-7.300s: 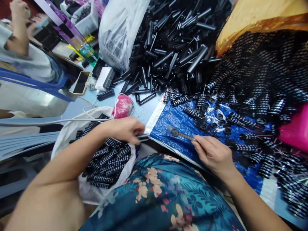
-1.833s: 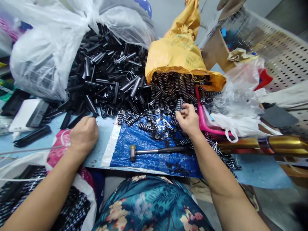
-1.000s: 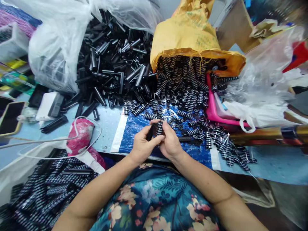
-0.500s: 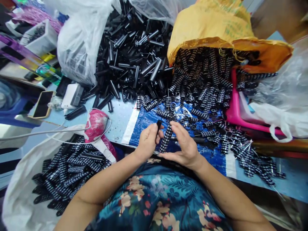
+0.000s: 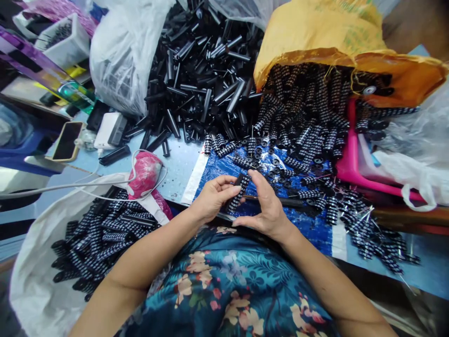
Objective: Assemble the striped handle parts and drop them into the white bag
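Note:
Near the table's front edge, my left hand (image 5: 218,195) grips a black patterned cylinder (image 5: 234,200) together with a smooth black piece laid along it, thumb on top. My right hand (image 5: 268,206) is just to the right, thumb and fingers spread in a wide curve; its index fingertip is close to the cylinder's upper end. Whether that fingertip touches the cylinder I cannot tell. Behind both hands, small black discs (image 5: 276,162) and patterned cylinders (image 5: 242,162) lie on the blue sheet (image 5: 217,173).
Black tubes (image 5: 206,105) are heaped at the back, patterned cylinders (image 5: 308,98) spill from a yellow sack (image 5: 315,32). A white sack (image 5: 31,276) of cylinders stands at left, near a pink bundle (image 5: 145,175) with a cable. A pink bin (image 5: 354,161) is at right.
My left hand has brought the smooth black piece against the patterned cylinder and now grips both. My right hand has come slightly away from the cylinder. The camera view has shifted a little.

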The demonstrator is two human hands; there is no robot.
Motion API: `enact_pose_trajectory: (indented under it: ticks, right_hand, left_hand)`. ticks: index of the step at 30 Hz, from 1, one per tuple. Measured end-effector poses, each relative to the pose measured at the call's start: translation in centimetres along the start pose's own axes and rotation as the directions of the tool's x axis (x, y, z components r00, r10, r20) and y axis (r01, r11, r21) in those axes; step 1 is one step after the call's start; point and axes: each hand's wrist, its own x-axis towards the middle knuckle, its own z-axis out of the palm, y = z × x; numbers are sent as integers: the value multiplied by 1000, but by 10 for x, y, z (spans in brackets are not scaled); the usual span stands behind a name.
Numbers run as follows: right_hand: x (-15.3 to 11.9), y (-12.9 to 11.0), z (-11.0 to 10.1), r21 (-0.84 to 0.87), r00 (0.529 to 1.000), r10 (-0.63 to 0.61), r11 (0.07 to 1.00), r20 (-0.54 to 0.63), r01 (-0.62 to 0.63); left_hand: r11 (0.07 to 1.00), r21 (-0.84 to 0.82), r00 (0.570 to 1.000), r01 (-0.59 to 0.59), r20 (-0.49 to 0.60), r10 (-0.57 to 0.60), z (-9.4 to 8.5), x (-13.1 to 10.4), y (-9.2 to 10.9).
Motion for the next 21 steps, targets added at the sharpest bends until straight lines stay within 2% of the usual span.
enact_pose_trajectory:
  ticks: [2,3,4,5,7,8,9,12,14,17,18,21]
  right_hand:
    - [-8,5,-2,-113,997,59,992,45,-54]
    - [-12,8,-3,-190,993,84,980,81,-68]
    - [-17,10,-4,-263,988,102,963,120,-67]
    - [-21,12,-6,-320,982,112,946,153,-58]
    - [-24,12,-8,-360,981,112,932,157,-48]
    - [-22,11,-9,-353,988,104,934,119,-56]
    - [-18,10,-10,-338,994,96,938,59,-71]
    - [3,5,-8,-293,993,59,952,-101,-87]
    - [18,4,-4,-337,998,45,940,-45,-58]
    - [31,3,1,-427,988,61,904,144,7]
    - [32,1,1,-420,987,50,908,154,19]
    - [31,-8,2,-286,997,-64,955,51,76]
  left_hand:
    - [948,242,974,-205,-49,223,-19,6,2]
    - [869,406,942,-284,-49,331,-30,8,6]
    - [755,576,914,-314,-30,404,-41,10,10]
    - [620,726,900,-298,-2,435,-51,12,16]
    - [369,907,918,-202,44,394,-67,14,27]
    - [290,944,939,-159,53,340,-72,16,33]
    - [248,961,960,-125,54,276,-75,17,37]
    - [252,965,992,-71,41,123,-75,21,44]
    - [288,956,995,-61,34,98,-72,23,44]
    - [356,928,988,-112,67,137,-72,26,43]
    - [376,916,984,-142,88,157,-73,27,43]
    - [401,897,979,-187,134,157,-79,34,45]
